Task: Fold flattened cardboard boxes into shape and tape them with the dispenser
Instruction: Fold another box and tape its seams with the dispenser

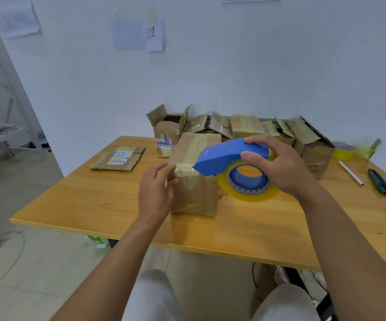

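Left hand [156, 191] presses flat on box [194, 179] near-left corner, right hand [277, 163] grips dispenser [233, 158] at its right, nose touching taped top running near-far.

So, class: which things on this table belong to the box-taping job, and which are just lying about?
In use:
box
tape dispenser
left hand
right hand
flattened box
taped boxes

Lying about:
white tube
green cutter
spare tape roll

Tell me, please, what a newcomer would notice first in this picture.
The bright blue plastic tape dispenser with its yellowish tape roll, held in the right hand at table centre. Its front edge meets the tape-covered brown cardboard box, which the left hand steadies.
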`<action>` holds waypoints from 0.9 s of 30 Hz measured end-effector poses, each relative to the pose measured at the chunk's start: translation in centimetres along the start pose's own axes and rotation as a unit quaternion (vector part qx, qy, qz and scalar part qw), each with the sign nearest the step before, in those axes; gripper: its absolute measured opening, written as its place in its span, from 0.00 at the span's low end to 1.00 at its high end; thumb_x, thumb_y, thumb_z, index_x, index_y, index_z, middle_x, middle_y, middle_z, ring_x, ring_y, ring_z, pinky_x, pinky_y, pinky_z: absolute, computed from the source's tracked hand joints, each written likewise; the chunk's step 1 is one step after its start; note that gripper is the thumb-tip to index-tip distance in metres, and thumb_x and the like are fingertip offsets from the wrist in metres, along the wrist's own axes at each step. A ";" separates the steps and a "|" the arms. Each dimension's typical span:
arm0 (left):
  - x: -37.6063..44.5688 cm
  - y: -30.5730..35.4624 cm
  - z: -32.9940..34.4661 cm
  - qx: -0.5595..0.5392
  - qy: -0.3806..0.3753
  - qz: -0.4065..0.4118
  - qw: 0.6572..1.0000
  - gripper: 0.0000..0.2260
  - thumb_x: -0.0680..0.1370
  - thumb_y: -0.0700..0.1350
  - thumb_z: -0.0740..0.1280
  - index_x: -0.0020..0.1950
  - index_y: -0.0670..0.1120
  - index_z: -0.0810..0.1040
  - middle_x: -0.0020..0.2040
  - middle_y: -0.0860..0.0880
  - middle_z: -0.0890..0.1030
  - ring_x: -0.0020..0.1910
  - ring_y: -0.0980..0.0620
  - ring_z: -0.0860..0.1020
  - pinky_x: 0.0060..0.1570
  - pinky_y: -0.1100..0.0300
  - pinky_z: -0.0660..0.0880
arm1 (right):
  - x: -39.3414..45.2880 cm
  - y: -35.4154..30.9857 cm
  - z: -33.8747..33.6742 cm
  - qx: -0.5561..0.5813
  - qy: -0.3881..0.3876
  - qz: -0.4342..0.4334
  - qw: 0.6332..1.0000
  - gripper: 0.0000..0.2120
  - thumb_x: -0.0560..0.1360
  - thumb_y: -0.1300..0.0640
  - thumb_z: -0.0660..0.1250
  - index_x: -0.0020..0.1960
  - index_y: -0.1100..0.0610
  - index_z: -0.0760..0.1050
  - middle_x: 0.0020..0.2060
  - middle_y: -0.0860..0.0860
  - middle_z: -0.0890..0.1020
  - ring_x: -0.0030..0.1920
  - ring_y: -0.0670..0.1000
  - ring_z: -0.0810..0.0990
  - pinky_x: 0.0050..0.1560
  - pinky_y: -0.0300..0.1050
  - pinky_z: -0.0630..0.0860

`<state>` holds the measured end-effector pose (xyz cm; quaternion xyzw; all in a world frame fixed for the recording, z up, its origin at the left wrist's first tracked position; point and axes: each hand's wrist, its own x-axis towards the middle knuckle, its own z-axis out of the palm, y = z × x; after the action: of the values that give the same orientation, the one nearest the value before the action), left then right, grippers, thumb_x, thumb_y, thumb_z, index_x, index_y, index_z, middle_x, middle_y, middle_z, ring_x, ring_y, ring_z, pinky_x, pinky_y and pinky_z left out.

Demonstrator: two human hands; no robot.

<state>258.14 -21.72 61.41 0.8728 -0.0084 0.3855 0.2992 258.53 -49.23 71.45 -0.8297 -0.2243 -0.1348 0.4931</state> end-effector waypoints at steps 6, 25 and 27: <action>-0.3 1.3 -0.1 -0.032 -0.030 -0.071 0.996 0.20 0.81 0.44 0.65 0.74 0.50 0.72 0.74 0.50 0.71 0.75 0.53 0.66 0.69 0.60 0.64 | -0.3 0.7 0.7 0.002 0.014 0.011 1.000 0.16 0.69 0.34 0.64 0.57 0.33 0.74 0.58 0.33 0.75 0.54 0.37 0.77 0.48 0.34 0.71; 0.8 3.0 2.4 0.149 -0.021 0.135 0.979 0.17 0.74 0.54 0.74 0.57 0.45 0.81 0.51 0.45 0.81 0.49 0.44 0.78 0.44 0.54 0.72 | -0.3 2.1 -0.5 0.009 -0.009 -0.010 1.000 0.13 0.70 0.35 0.65 0.55 0.31 0.74 0.60 0.40 0.76 0.56 0.39 0.76 0.51 0.34 0.72; 0.8 3.0 2.3 0.154 -0.018 0.138 0.978 0.16 0.73 0.52 0.76 0.54 0.45 0.82 0.51 0.44 0.81 0.49 0.42 0.79 0.44 0.52 0.73 | -0.8 3.1 -1.5 0.009 -0.007 -0.005 1.000 0.12 0.71 0.36 0.65 0.54 0.31 0.75 0.57 0.36 0.76 0.53 0.37 0.77 0.49 0.33 0.72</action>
<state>259.52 -25.26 62.30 0.9058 -0.0748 0.4036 0.1050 259.41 -51.98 69.47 -0.8248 -0.2331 -0.1299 0.4985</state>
